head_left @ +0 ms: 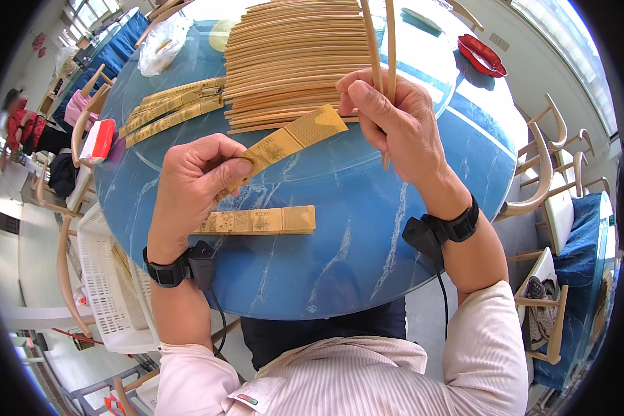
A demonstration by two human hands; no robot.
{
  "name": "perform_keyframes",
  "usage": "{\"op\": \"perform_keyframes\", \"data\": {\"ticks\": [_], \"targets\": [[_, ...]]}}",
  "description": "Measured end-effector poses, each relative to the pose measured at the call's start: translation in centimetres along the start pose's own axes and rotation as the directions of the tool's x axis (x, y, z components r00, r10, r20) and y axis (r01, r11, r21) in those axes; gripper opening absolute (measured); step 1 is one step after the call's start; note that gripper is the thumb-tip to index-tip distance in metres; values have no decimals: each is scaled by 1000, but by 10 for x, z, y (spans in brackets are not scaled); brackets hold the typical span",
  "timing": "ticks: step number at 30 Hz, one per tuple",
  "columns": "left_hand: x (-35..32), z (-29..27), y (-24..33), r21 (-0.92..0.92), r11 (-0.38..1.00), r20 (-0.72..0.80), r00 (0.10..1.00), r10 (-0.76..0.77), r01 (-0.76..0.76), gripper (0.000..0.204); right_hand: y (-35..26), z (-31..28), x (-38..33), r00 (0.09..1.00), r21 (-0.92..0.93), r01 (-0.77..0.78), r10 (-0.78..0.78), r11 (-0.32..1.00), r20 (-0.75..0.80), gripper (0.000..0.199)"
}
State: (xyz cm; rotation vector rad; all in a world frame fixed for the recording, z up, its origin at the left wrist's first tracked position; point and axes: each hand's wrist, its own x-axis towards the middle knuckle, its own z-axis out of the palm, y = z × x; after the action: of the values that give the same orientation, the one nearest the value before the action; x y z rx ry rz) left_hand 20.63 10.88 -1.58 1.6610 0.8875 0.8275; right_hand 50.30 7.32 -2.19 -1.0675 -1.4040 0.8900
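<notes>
Between the thumb and fingers of my left hand [197, 177] is a gold paper chopstick sleeve [301, 135], slanting up to the right. My right hand [402, 121] is closed around a pair of wooden chopsticks [391, 45], which stand nearly upright with their lower ends just below the fingers. The sleeve's far end lies close to the right hand, apart from the chopsticks. Below my left hand, a stack of similar sleeves [263, 221] lies flat, its left end partly hidden. Beyond both hands is a broad pile of loose chopsticks [295, 66].
More gold sleeves [173, 107] lie left of the pile, near a clear plastic bag [165, 47]. A red-and-white packet [99, 142] sits at the left table edge, a red dish [481, 57] at the far right. A white basket [107, 284] and wooden chairs [537, 180] flank the round blue table [353, 270].
</notes>
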Motion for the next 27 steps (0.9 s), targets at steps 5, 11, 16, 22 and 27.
{"op": "perform_keyframes", "data": {"ticks": [5, 11, 16, 22, 27], "targets": [[1, 4, 2, 80, 996, 84, 995, -56, 50, 9, -1, 11, -9, 988, -198, 8, 22, 980, 150, 32], [7, 20, -11, 300, 885, -464, 756, 462, -356, 13, -1, 19, -5, 985, -36, -126, 121, 991, -120, 20], [-4, 54, -1, -435, 888, 97, 989, -116, 147, 20, 0, 33, -13, 979, 177, -166, 183, 970, -85, 19], [1, 75, -18, -618, 781, 37, 995, -89, 92, 24, 1, 43, -21, 984, 161, -177, 177, 971, 9, 24], [0, 67, -19, -599, 794, -163, 987, 2, -101, 21, -4, 46, -20, 995, 97, -96, 94, 991, 18, 27]]}}
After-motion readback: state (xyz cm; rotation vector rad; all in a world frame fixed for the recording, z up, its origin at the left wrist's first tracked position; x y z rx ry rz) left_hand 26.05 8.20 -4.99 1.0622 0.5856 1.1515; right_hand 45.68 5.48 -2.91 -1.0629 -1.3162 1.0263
